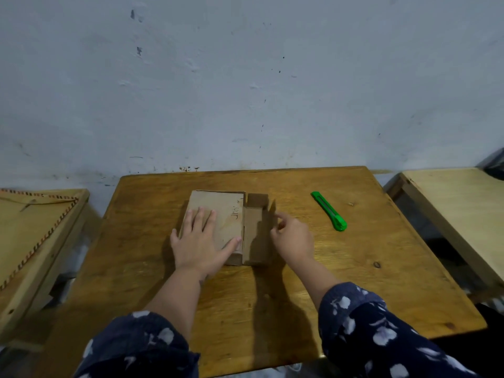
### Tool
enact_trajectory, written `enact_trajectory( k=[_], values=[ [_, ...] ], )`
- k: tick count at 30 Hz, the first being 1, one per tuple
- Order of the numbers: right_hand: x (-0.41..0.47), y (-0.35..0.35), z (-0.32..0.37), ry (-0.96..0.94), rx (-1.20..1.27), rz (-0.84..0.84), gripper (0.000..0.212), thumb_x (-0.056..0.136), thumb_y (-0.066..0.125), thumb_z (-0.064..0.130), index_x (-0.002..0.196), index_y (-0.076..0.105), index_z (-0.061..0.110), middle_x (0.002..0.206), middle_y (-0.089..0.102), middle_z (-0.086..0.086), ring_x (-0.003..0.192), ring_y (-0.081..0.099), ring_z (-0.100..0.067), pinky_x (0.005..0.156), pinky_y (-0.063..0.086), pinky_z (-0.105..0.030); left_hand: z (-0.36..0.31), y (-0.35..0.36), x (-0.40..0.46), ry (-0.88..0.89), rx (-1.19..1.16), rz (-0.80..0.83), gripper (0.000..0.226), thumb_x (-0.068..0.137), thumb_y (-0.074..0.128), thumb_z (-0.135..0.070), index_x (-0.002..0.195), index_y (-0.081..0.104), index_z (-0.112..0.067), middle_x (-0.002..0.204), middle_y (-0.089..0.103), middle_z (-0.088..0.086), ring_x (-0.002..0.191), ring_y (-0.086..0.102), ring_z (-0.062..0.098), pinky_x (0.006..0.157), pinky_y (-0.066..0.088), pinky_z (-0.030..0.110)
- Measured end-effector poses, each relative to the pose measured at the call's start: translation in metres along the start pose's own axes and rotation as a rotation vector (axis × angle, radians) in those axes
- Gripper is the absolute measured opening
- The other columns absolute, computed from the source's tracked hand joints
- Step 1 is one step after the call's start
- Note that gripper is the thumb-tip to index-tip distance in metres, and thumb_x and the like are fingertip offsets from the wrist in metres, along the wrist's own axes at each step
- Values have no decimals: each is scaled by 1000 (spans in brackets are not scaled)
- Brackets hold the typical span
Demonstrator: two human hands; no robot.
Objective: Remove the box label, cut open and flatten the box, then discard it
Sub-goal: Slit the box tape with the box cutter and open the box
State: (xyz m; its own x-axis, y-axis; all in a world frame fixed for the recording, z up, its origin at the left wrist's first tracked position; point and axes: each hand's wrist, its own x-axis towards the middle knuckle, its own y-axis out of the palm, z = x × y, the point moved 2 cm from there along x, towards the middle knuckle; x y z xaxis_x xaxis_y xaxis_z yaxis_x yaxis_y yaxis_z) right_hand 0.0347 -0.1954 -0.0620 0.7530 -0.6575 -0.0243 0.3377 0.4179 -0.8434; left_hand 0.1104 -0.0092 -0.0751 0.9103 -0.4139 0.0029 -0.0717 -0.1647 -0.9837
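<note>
A brown cardboard box (226,211) lies on the wooden table (300,282) near its middle, its broad panel facing up with handwriting near the right edge. Its right end stands open, with flaps sticking up. My left hand (201,241) lies flat on the panel, fingers spread, pressing it down. My right hand (293,237) hovers at the box's open right end, fingers loosely curled beside a raised flap and holding nothing that I can see. A green utility knife (329,211) rests on the table to the right of the box, untouched. No label shows on the box.
A second wooden table (32,241) with a patterned edge stands at the left. A paler wooden table (458,214) stands at the right. A blue-white wall (245,77) rises directly behind the table. Gaps separate the tables.
</note>
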Motion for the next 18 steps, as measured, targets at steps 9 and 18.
enact_trajectory(
  k=[9, 18],
  values=[
    [10, -11, -53, 59, -265, 91, 40, 87, 59, 41, 125, 55, 30, 126, 48, -4, 121, 39, -25, 98, 35, -42, -1, 0, 16, 98, 38, 39, 107, 61, 4, -94, 151, 7, -35, 161, -1, -9, 148, -6, 14, 116, 10, 57],
    [54, -23, 3, -152, -197, 57, 39, 92, 57, 20, 131, 55, 29, 135, 55, -5, 118, 54, -23, 91, 48, -36, -10, -11, 38, 357, 148, 214, 117, 51, 0, -97, 151, -4, -37, 160, -10, -11, 146, -14, 12, 112, -8, 65]
  ],
)
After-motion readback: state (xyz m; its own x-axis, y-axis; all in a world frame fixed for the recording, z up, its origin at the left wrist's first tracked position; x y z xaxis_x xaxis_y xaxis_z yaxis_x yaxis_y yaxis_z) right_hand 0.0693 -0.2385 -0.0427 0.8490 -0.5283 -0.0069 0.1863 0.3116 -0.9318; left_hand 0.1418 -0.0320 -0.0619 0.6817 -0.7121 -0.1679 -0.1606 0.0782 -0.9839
